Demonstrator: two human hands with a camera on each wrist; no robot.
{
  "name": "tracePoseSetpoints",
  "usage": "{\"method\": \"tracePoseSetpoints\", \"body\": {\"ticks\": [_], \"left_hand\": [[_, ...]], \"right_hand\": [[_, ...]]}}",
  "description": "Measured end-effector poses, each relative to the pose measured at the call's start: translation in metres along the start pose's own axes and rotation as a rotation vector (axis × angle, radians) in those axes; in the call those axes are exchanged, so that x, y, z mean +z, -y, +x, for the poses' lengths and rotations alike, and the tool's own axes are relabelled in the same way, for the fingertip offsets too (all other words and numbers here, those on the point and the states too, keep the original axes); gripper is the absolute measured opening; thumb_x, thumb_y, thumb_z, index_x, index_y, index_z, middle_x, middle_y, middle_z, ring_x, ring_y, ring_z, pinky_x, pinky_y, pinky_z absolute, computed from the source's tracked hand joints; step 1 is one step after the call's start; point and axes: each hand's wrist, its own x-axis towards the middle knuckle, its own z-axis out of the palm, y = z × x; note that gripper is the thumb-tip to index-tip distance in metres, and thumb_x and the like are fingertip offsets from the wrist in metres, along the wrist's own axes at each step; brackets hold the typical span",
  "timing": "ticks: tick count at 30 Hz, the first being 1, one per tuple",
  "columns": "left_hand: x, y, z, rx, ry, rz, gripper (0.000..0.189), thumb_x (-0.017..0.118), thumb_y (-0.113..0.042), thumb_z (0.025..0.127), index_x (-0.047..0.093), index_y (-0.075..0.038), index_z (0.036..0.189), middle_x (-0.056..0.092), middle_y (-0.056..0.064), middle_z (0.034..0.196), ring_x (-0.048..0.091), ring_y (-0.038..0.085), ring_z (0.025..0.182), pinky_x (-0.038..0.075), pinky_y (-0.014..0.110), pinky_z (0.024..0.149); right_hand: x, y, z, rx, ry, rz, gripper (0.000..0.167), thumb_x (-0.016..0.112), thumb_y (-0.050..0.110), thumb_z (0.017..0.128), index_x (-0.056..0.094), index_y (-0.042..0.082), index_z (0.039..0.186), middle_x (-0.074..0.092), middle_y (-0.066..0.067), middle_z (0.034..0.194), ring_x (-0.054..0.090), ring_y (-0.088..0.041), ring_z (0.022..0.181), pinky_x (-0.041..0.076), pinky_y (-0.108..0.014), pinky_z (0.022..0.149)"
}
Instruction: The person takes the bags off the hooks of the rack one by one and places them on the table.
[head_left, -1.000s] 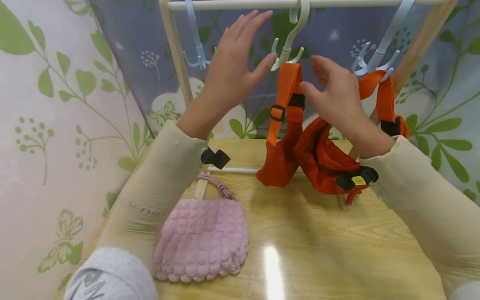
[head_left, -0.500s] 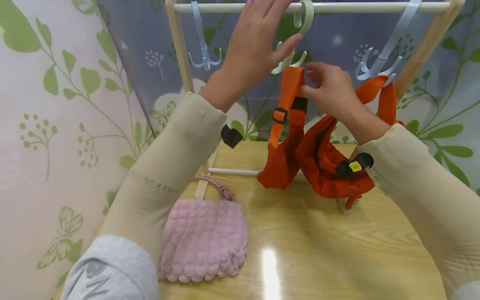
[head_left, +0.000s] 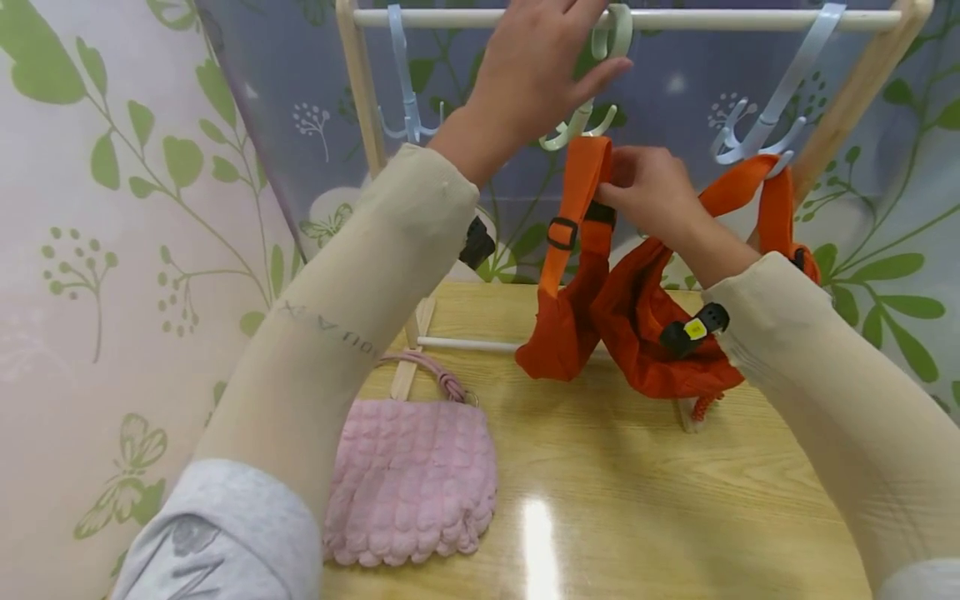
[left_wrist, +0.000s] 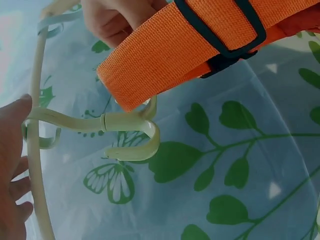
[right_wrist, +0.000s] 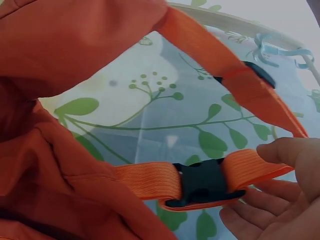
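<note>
An orange bag (head_left: 648,333) with black buckles hangs from the rack. Its strap (head_left: 585,171) loops up to the prongs of a pale green hook (head_left: 577,125). My right hand (head_left: 652,192) grips this strap just below the hook, thumb on one side and fingers partly hidden behind it. In the right wrist view, the strap (right_wrist: 250,167) passes between thumb and fingers beside a black buckle (right_wrist: 202,181). At the top bar, my left hand (head_left: 532,67) lies beside the green hook's upper curve, fingers extended and thumb near the hook; its fingertips are cut off in the head view.
A white bar (head_left: 750,18) on wooden posts carries blue hooks, one at the left (head_left: 411,108) and one at the right (head_left: 757,129) bearing another orange loop. A pink puffy handbag (head_left: 416,479) lies on the wooden table (head_left: 637,500). Leaf-patterned cloth hangs behind.
My left hand has moved up and right to the bar by the green hook. My right hand has come in to the orange strap and taken hold of it.
</note>
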Motion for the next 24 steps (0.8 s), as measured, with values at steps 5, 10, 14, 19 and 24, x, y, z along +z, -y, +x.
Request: {"method": "tracePoseSetpoints", "body": {"ticks": [5,10,14,19,24], "left_hand": [[0.002,-0.002,0.002,0.012,0.038,0.027,0.063,0.039,-0.053,0.101,0.035,-0.016,0.152,0.042,0.001,0.15,0.036,0.019,0.139,0.012,0.031,0.119],[0.002,-0.001,0.001,0.009,0.035,0.011,0.056,0.038,-0.044,0.104,0.035,-0.016,0.152,0.039,0.001,0.152,0.033,0.018,0.141,0.012,0.029,0.119],[0.002,0.0,0.0,-0.006,0.022,-0.012,0.05,0.036,-0.038,0.105,0.038,-0.016,0.15,0.043,0.0,0.149,0.035,0.017,0.139,0.014,0.028,0.118],[0.005,0.001,0.0,-0.015,0.015,-0.021,0.049,0.036,-0.036,0.106,0.04,-0.014,0.149,0.046,0.001,0.147,0.036,0.018,0.139,0.013,0.029,0.118],[0.003,-0.001,0.001,-0.02,0.019,-0.01,0.049,0.035,-0.037,0.106,0.04,-0.013,0.148,0.052,0.003,0.139,0.041,0.02,0.135,0.017,0.03,0.118]], "right_hand": [[0.006,-0.005,0.001,0.018,-0.003,0.021,0.052,0.055,0.025,0.098,0.045,0.007,0.145,0.058,-0.018,0.134,0.056,-0.034,0.12,0.043,-0.048,0.101],[0.011,-0.008,0.0,-0.003,-0.034,0.029,0.046,0.052,0.024,0.1,0.05,0.008,0.142,0.06,-0.017,0.131,0.057,-0.033,0.117,0.044,-0.048,0.1],[0.015,-0.012,-0.002,-0.012,-0.096,0.008,0.039,0.05,0.027,0.102,0.059,0.007,0.135,0.064,-0.017,0.125,0.059,-0.032,0.108,0.046,-0.046,0.094],[0.019,-0.015,-0.004,-0.008,-0.184,0.019,0.037,0.05,0.03,0.102,0.065,0.008,0.128,0.068,-0.015,0.117,0.061,-0.027,0.098,0.048,-0.038,0.083],[0.02,-0.017,-0.005,0.0,-0.258,0.042,0.037,0.053,0.032,0.1,0.067,0.009,0.126,0.069,-0.012,0.116,0.064,-0.024,0.103,0.051,-0.039,0.089]]}}
